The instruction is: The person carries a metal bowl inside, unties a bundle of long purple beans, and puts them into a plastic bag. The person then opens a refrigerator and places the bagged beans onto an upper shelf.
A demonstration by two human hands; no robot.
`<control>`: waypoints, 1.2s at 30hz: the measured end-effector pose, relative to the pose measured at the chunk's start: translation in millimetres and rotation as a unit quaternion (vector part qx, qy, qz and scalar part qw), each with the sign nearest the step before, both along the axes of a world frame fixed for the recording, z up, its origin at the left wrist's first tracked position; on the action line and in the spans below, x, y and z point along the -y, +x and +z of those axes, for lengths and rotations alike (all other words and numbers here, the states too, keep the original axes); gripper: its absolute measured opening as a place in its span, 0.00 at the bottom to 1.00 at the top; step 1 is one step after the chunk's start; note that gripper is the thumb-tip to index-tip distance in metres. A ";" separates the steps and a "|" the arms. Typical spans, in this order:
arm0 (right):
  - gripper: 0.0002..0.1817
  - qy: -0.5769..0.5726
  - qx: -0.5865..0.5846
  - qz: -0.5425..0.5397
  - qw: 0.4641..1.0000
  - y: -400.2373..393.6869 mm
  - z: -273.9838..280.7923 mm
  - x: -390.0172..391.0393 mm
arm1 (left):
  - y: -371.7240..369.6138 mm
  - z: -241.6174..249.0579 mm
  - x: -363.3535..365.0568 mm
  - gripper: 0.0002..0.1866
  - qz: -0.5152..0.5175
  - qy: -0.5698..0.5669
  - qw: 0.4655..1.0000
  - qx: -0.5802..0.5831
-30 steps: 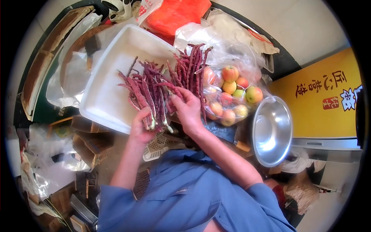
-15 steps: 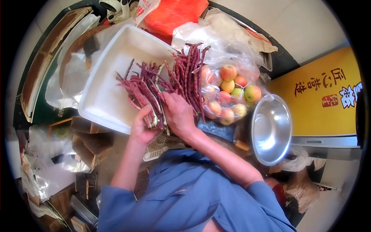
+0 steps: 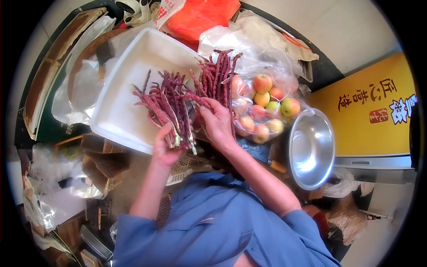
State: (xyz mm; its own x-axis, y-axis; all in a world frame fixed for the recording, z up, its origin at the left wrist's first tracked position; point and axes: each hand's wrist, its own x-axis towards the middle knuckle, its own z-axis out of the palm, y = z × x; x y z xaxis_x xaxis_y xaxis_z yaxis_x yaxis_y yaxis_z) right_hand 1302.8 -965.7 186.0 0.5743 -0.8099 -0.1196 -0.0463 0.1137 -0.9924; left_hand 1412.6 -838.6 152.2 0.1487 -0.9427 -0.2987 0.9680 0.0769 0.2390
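A bunch of long purple-red bean pods [image 3: 162,104] is held in my left hand [image 3: 165,147], its lower ends between thumb and fingers, over the near right part of a white plastic tub [image 3: 116,95]. My right hand [image 3: 217,122] is beside the bunch on its right, with thumb and fingers closed on a pod that points left toward the bunch. Behind my right hand a second pile of purple pods [image 3: 218,80] lies by the tub's right edge, next to a clear bag of apples [image 3: 262,83].
A steel bowl [image 3: 311,149] stands at the right, beside a yellow box [image 3: 364,107]. A knife with a wooden handle [image 3: 278,166] lies near the apples. Red plastic bags [image 3: 202,18] are at the back. Cardboard boxes [image 3: 102,171] sit lower left.
My right hand has drawn away from the bunch, slightly right and up, and a pod now shows in its fingers. My left hand stays nearly in place with the bunch.
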 end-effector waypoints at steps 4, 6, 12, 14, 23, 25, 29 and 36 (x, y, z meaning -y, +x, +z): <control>0.14 -0.036 0.018 -0.069 0.997 -0.5 2.4 9.2 | -3.0 -0.5 0.3 0.32 0.022 0.023 0.999 0.021; 0.15 -0.137 -0.047 -0.051 0.988 -0.9 -3.7 20.2 | -2.6 -4.0 0.8 0.33 0.018 0.013 1.000 0.006; 0.17 -0.404 -0.145 -0.069 0.901 -2.1 10.7 16.8 | -4.1 4.9 0.8 0.32 0.023 0.015 1.000 -0.007; 0.16 -0.488 -0.144 -0.086 0.856 -1.3 23.5 11.4 | -6.1 9.9 0.8 0.29 0.032 0.018 0.999 -0.003; 0.17 -0.222 -0.084 0.034 0.971 14.4 35.1 -24.5 | -7.5 5.1 -0.4 0.24 0.030 0.056 0.998 -0.018; 0.18 -0.306 -0.151 0.085 0.936 12.4 34.8 -29.6 | -7.1 0.4 -2.3 0.24 0.024 0.081 0.996 -0.006; 0.19 -0.398 -0.100 0.066 0.909 9.8 23.7 -34.0 | -6.6 12.4 -4.6 0.24 0.022 0.056 0.998 0.001; 0.22 -0.462 -0.114 0.066 0.877 3.3 31.1 -35.9 | -14.6 -2.0 6.6 0.24 0.076 0.017 0.997 -0.001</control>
